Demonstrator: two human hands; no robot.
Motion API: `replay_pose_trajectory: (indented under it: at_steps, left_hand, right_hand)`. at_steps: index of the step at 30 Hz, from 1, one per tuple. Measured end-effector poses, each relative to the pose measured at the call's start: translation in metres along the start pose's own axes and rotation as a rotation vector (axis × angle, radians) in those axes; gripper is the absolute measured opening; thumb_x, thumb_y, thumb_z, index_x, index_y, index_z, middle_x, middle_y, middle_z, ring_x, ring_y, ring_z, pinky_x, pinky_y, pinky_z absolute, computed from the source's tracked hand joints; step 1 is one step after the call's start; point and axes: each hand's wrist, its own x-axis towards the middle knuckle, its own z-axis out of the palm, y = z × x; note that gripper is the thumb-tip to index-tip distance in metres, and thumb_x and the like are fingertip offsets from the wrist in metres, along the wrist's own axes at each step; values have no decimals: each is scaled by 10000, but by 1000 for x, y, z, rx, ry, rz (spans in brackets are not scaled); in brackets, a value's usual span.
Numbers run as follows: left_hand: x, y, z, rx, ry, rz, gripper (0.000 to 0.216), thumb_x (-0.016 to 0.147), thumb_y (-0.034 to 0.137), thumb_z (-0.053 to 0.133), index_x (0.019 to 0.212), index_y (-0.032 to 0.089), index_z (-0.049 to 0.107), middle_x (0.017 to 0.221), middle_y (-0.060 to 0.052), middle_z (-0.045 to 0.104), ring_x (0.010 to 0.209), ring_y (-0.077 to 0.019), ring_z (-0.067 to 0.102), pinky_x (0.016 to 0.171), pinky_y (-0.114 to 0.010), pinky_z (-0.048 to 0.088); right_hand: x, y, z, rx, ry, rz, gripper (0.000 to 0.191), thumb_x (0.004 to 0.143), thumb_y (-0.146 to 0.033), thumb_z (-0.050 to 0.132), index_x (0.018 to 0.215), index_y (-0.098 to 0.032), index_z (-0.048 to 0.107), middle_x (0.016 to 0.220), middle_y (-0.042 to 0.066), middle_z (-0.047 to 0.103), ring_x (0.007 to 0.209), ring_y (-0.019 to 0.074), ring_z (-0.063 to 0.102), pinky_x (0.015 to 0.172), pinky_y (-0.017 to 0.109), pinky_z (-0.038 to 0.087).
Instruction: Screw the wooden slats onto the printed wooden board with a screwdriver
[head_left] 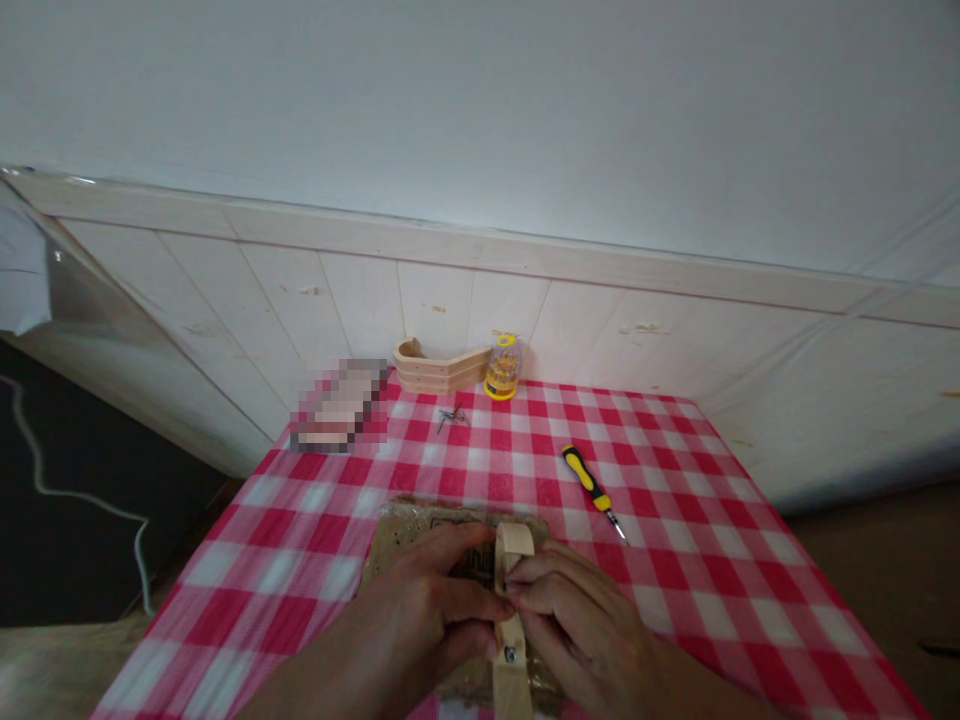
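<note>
A pale wooden hook (514, 540) stands edge-up over a brown, plastic-wrapped slab (405, 525), its curved end pointing away from me. My left hand (435, 590) grips the hook from the left, with thumb and fingers against its side. From the right, my right hand (574, 610) pinches something small and dark at the hook's edge; it looks like a screw, mostly hidden by the fingertips. Nearer to me, a metal screw (511, 655) sits in the same wooden edge. Part of the slab is covered by my hands.
A yellow-and-black screwdriver (589, 480) lies right of the slab. Loose screws (453, 417) are scattered farther back. Near the wall stand more wooden hooks (435, 375) and a clear, yellow-based bit case (504, 370). A blurred-out flat object (341, 405) lies at the table's back left.
</note>
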Motion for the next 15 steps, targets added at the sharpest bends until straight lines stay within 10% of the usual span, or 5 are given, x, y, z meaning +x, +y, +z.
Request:
replay_pose_trajectory:
  at_steps: [15]
  left_hand:
    - [1, -13, 1, 82, 8, 78, 146, 865, 285, 744, 1000, 283, 801, 1350, -51, 661, 1173, -240, 662, 974, -349, 568]
  right_hand:
    - [10, 1, -39, -225, 185, 35, 297, 900, -38, 543, 1110, -235, 617, 950, 59, 745, 897, 202, 723, 841, 336, 616]
